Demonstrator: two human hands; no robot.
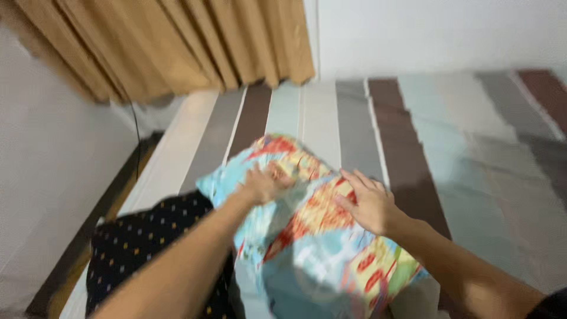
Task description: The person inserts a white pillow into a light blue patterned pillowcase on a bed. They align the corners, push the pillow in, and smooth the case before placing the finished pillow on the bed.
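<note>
Both hands are on a soft pillow in a bright blue, red and yellow patterned cover (313, 236), lying on the striped bedsheet (354, 118) beside a dark dotted cushion (142, 242). The left hand (263, 184) bunches the fabric in curled fingers; the right hand (369, 204) lies flat and open. With only one hand gripping, I reckon the pillow could slide off the near edge.

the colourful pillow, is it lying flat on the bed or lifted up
Lifted at its far end: the colourful pillow is tilted up off the striped bed, left hand gripping its top edge, right hand flat against its face.
</note>
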